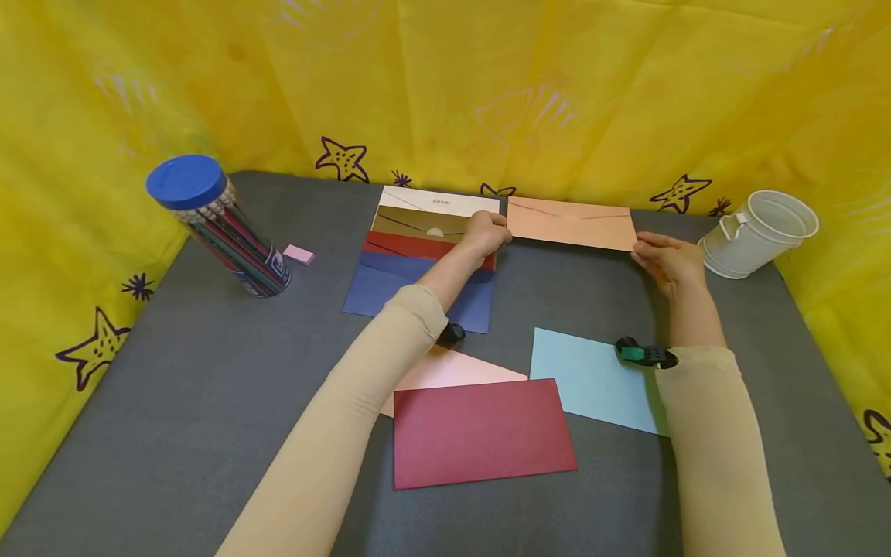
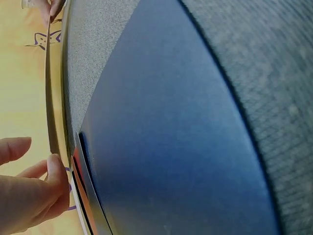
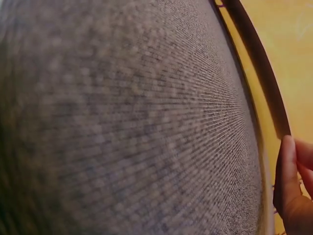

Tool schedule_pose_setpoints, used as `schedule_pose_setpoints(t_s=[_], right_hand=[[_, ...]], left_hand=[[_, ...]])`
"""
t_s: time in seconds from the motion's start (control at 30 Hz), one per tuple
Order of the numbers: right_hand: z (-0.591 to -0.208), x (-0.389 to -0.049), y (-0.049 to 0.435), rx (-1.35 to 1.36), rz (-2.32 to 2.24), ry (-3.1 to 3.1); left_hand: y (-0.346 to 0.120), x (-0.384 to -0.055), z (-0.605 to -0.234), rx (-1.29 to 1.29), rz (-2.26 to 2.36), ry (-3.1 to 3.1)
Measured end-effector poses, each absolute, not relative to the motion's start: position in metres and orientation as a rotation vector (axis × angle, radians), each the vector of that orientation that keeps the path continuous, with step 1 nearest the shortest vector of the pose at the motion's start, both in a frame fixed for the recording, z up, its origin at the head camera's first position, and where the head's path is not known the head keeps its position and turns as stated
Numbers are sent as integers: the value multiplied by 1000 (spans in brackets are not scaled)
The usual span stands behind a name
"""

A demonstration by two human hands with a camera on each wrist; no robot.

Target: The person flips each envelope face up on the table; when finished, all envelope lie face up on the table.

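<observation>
A peach envelope [image 1: 571, 223] is held by its two ends, its flap side showing, raised off the table in both wrist views. My left hand [image 1: 486, 234] has its fingertips at the envelope's left end, over the row of overlapping envelopes. At the lower right corner, my right hand [image 1: 670, 263] pinches it between thumb and fingers. Under my left arm lie overlapped white [image 1: 445, 203], gold [image 1: 418, 222], red [image 1: 397, 246] and blue envelopes [image 1: 418, 290], with the blue one nearest me. In the left wrist view the blue envelope [image 2: 161, 117] fills the middle.
Nearer me lie a dark red envelope [image 1: 483, 433], a pale pink one [image 1: 459, 370] partly under it, and a light blue one [image 1: 592, 379]. A blue-lidded tub of pencils [image 1: 230, 232] and a pink eraser [image 1: 299, 254] stand left; a white metal bucket [image 1: 752, 236] stands right.
</observation>
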State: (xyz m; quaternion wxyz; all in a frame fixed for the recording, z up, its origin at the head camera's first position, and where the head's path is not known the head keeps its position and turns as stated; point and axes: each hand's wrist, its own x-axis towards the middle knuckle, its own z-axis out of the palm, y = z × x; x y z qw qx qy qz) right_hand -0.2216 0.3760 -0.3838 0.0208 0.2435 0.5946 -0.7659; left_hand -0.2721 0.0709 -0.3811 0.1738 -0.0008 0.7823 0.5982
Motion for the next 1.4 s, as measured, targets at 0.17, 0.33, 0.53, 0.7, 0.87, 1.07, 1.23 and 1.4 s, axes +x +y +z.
schedule_pose_setpoints(t_s=[0.17, 0.33, 0.53, 0.7, 0.87, 1.07, 1.23, 1.4], right_hand=[[-385, -223, 376, 786, -2334, 1854], [-384, -221, 376, 817, -2259, 1877], [-381, -219, 376, 788, -2210, 1884], [-378, -216, 376, 737, -2141, 1946], [-374, -211, 380, 636, -2027, 2040], [-369, -200, 390, 417, -1797, 2212], [-367, -186, 398, 224, -1456, 2358], [-367, -169, 402, 103, -1129, 2415]], left_hand=[[71, -269, -380, 17, 1652, 2237], [72, -269, -378, 14, 1620, 2274], [73, -272, -377, -22, 1578, 2285], [73, -271, -377, -18, 1537, 2293], [73, -269, -374, 30, 1493, 2359], [74, -257, -373, 274, 1386, 2435], [80, -241, -377, 586, 1271, 2376], [86, -222, -377, 837, 1156, 2285]])
